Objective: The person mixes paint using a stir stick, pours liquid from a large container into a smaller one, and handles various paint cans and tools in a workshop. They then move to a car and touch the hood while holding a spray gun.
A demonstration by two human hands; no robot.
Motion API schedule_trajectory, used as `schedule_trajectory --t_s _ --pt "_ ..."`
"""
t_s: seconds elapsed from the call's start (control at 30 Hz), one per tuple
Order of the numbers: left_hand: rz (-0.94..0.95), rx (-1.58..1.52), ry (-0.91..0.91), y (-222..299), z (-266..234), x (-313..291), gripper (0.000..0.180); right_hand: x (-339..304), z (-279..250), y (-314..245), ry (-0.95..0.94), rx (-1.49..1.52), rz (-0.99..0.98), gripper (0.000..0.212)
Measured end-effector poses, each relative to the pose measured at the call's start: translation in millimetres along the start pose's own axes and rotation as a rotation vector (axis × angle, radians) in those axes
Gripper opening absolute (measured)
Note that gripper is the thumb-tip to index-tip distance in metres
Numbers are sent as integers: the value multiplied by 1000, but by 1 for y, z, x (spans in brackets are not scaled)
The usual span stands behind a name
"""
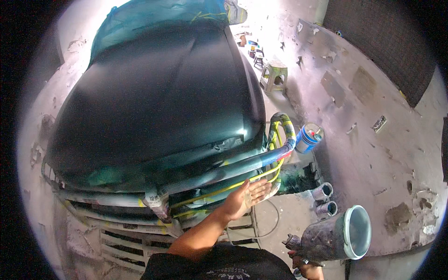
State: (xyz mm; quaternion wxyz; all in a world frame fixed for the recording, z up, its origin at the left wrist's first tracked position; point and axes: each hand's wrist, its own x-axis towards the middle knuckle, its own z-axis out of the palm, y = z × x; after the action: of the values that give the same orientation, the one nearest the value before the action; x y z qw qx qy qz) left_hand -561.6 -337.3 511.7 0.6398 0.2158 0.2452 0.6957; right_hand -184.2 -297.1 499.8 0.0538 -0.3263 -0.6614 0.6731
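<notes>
My left hand (246,199) reaches out in front of the car, palm showing and fingers stretched, holding nothing. It appears close to the yellow bars of the wrapped front guard (219,173); whether it touches them I cannot tell. At the lower right, my right hand (310,270) is closed around a spray gun (292,242), partly hidden by the frame's lower edge. A large, paint-dusted cup (324,237) with a pale rim sits on the gun. The car's dark matte hood (158,102) fills the left and middle.
Teal plastic film (154,21) covers the windscreen. A blue bucket (308,139) and two metal cans (322,191) stand right of the guard. Farther back is a plastic stool (275,77). A stained wall (359,126) runs along the right; a slatted floor grate (126,247) lies below the bumper.
</notes>
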Motion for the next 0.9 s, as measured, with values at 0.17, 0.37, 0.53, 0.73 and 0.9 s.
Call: schedule_trajectory --t_s 0.17,0.37,0.53,0.73,0.9 --pt "10 57 116 4 8 -14 76 1 -6 -4 16 29 19 28" --pt "67 -15 153 6 30 -32 74 2 -11 -30 28 -20 -110 22" --pt "195 -145 59 -1 36 -38 78 -2 -16 -36 53 -47 -128 20" --pt "200 110 222 -9 33 -45 57 5 -41 16 -9 -280 -399 22" --pt "331 541 424 -10 24 -57 31 -4 -21 -32 -14 77 -62 26"
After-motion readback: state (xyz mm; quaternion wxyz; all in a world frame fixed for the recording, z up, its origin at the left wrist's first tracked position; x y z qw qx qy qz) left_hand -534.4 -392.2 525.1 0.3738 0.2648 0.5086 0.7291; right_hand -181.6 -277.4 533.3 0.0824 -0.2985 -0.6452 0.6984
